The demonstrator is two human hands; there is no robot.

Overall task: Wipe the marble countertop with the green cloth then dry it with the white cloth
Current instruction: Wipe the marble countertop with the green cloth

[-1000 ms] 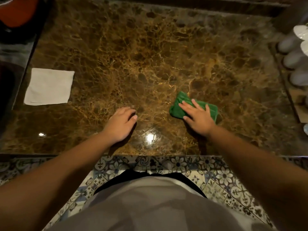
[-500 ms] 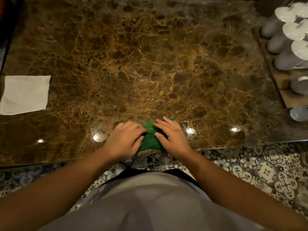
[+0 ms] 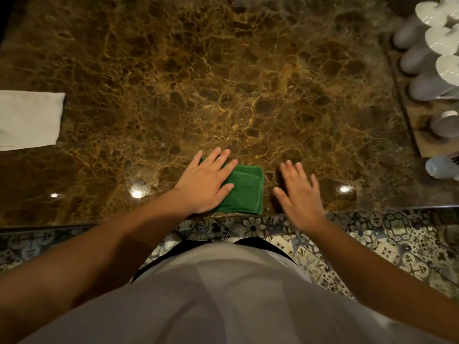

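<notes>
Folded cloth (image 3: 244, 192) at countertop (image 3: 223, 83) near edge; second cloth (image 3: 28, 120) far left; cups (image 3: 422, 60) right.

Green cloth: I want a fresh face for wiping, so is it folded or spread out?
Folded: the green cloth shows stacked hemmed edges.

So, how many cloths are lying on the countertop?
2. The green cloth lies at the near edge, partly under the left hand. The white cloth lies at the far left, cut off by the frame.

Folded green cloth (image 3: 244, 194) flat at marble countertop (image 3: 223, 83) near edge; white cloth (image 3: 27, 120) far left
</notes>
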